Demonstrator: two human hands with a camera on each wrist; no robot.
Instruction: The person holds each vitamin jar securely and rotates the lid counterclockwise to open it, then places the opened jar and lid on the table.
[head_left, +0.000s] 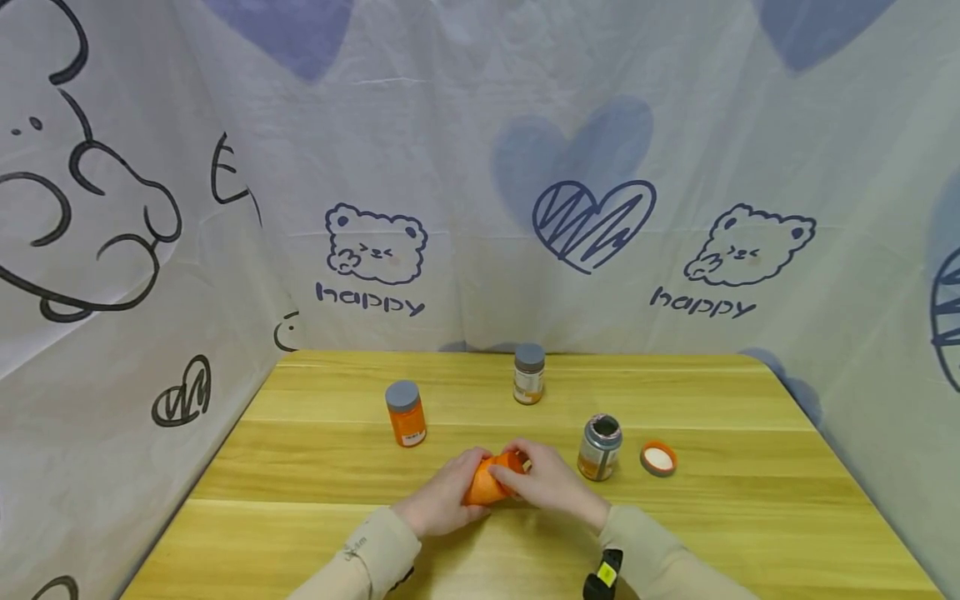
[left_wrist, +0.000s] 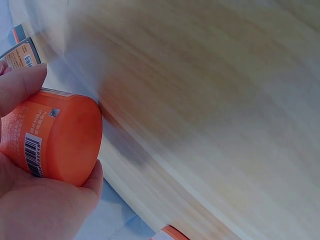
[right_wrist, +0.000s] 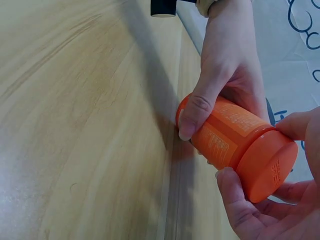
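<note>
An orange bottle (head_left: 486,483) with printed text and a barcode is held tilted low over the table. My left hand (head_left: 448,495) grips its body, thumb on one side and fingers on the other. In the right wrist view an orange cap (right_wrist: 267,167) sits on the end of the bottle. Fingers and thumb of my right hand (head_left: 553,482) pinch the rim of that cap. The left wrist view has the smooth orange base (left_wrist: 77,140) of the bottle facing the camera.
Behind my left hand stands an orange jar (head_left: 409,423) with a grey lid. A grey-lidded jar (head_left: 528,385) is farther back. To my right are an uncapped jar (head_left: 597,458) with a dark inside and an upturned orange-rimmed lid (head_left: 658,473). A printed curtain (head_left: 465,283) borders the table.
</note>
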